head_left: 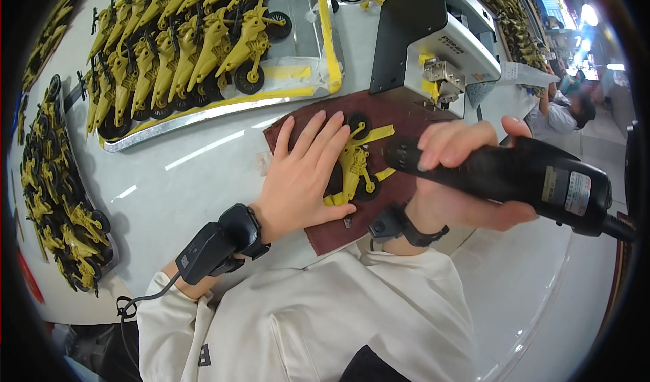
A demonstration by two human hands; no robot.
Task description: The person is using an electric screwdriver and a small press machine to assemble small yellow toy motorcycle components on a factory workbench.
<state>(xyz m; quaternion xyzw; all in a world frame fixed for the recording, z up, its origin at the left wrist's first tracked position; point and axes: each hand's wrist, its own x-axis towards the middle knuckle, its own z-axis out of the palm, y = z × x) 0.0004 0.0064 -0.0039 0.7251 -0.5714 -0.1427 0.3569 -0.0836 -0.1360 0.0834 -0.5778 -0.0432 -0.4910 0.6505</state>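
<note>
My left hand lies flat with its fingers stretched out, pressing on a yellow toy motorcycle with black wheels. Part of the toy is hidden under the palm. Beneath both is a dark red cloth. In my right hand is a black corded power screwdriver, fingers wrapped round its body. Its front end points left, held above the cloth just right of the toy; its tip cannot be made out. Yellow strips show beside the toy.
A metal tray edged with yellow tape holds rows of yellow toy motorcycles at the back left. Another tray of yellow and black toy parts stands at far left. A black and white machine sits behind the cloth. Another person is at far right.
</note>
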